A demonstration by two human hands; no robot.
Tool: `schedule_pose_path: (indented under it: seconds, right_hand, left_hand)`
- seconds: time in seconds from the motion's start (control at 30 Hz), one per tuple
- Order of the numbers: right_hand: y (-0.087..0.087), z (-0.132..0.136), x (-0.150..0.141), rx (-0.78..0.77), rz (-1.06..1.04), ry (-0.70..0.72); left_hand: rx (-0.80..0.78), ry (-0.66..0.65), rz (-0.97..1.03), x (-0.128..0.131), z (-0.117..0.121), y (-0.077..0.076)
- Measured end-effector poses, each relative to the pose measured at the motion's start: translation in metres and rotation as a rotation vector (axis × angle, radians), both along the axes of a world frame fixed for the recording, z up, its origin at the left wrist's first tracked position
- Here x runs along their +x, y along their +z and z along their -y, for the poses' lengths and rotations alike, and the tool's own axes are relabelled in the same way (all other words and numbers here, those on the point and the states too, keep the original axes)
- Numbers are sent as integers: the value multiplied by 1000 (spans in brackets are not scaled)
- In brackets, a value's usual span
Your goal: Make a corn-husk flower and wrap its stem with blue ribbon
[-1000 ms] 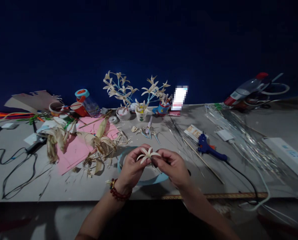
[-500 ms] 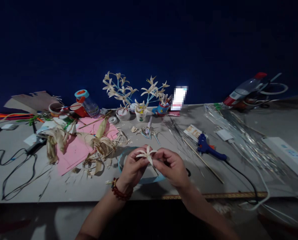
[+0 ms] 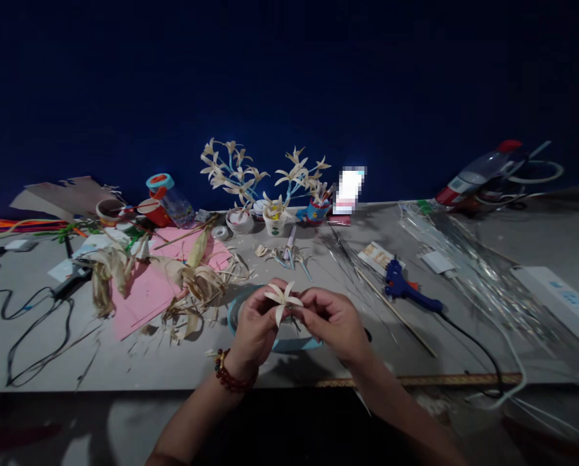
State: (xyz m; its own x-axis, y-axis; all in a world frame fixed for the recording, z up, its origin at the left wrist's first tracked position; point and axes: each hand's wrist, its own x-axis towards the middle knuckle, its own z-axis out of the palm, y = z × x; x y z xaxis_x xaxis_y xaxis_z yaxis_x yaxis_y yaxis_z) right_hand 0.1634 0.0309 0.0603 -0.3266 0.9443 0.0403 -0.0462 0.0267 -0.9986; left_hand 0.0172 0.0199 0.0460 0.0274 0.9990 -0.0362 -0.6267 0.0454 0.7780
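Observation:
Over the middle of the table, my left hand (image 3: 256, 327) pinches a cream husk flower (image 3: 284, 299) with narrow pointed petals. My right hand (image 3: 337, 320) is closed beside it, thumb and fingers together at the flower's base and thin stem, which is partly hidden. Beneath both hands lies a light blue round item (image 3: 296, 343), mostly covered by them. Just beyond, several small light blue stems with pale petals (image 3: 289, 257) rest on the table.
Husk flower sprays (image 3: 231, 171) stand in cups at the back. Left are dried husks (image 3: 199, 285) on pink paper (image 3: 146, 301). To the right lie a blue glue gun (image 3: 408, 288) with its cord, a thin stick (image 3: 401, 317), wires and a power strip (image 3: 561, 294).
The flower has turned and tilted between my fingers, shifting slightly left, so its petals point differently. Both hands stay in nearly the same place, still closed.

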Motion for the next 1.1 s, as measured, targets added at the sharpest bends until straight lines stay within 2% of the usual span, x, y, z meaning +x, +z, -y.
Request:
schedule_pose_path:
  seconds: [0.1,0.23,0.47,0.53,0.7,0.77,0.83,1.0,1.1]
  right_hand:
    - [-1,-3,-1,-131,-82,46]
    - [-3,-5,-3,-186,-140,41]
    - [-5,-4,-6,-232,-195,110]
    - [-6,-1,-7,-161,-161,67]
    - [-9,7,-4,226,126,-180]
    - [-9,8,-2,266,179,-178]
    - [-8,6,0,210,148,-123]
    - [-4,-2,0,-109,-94,57]
    - [-2,-4,-2,-213,-169,70]
  left_hand:
    - [29,-29,14,-2,0,-1]
    - [40,-72,-4,-5,-1,-1]
    - [-103,-107,69,-3,-3,0]
    - [-118,-91,96,-1,-3,0]
    - [-117,-28,64,2,0,-4]
    - [-107,-27,47,1,0,-4]
    - [-90,-23,53,0,0,-5]
    - [-66,-37,40,-3,-2,-3]
    - [-60,-33,16,-4,-2,-2]
